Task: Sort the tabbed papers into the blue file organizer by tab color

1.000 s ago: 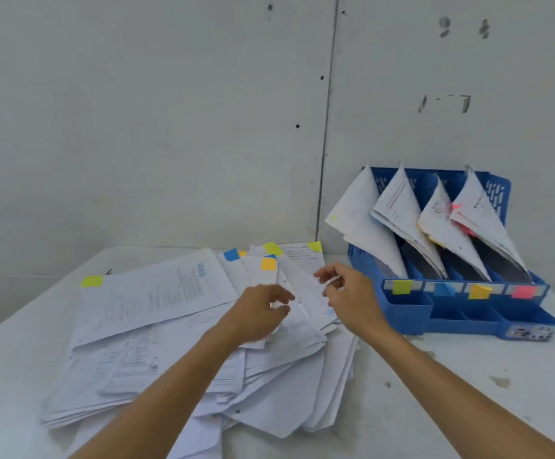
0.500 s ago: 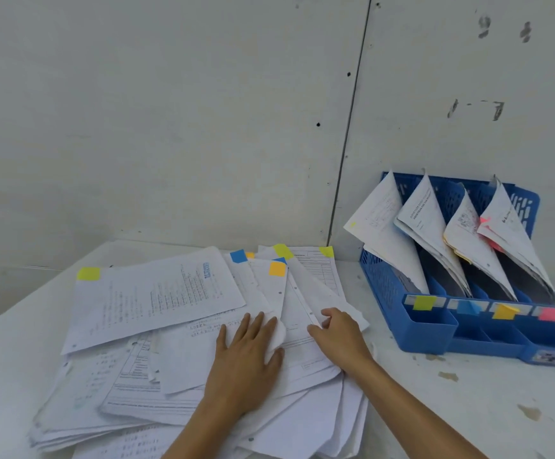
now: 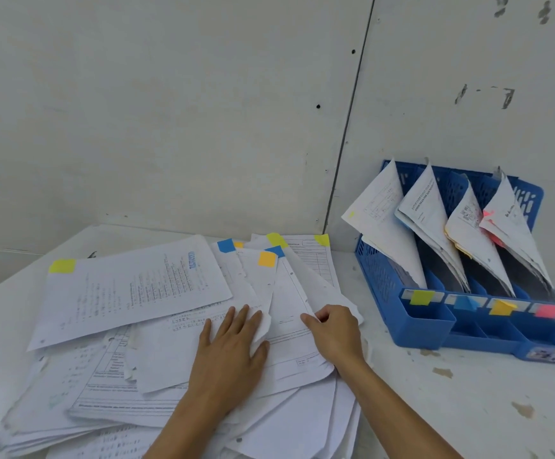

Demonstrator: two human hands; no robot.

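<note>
On the near half of the white table (image 3: 468,409), your left hand (image 3: 228,354) lies flat on the pile of tabbed papers (image 3: 120,376), fingers straight and close together, pressing down beside the curled near end of the orange-tabbed sheet (image 3: 259,289). That sheet's long axis runs near to far, with its tab at the far end. Just right of it, your right hand (image 3: 335,336) has its fingers curled and its thumb pinching the edge of a white sheet (image 3: 316,293); you cannot tell that sheet's tab colour. Further left, the yellow-tabbed sheet (image 3: 130,293) tops the pile, its long axis lying left to right and its tab at the far left corner. More blue and yellow tabs fan out along the pile's far edge. To the far right, apart from the pile, the blue file organizer (image 3: 428,329) stands against the wall (image 3: 170,111). Its four slots sit side by side, with yellow, blue, orange and pink labels facing you. The filed papers (image 3: 389,226) lean left, their corners pointing up.
</note>
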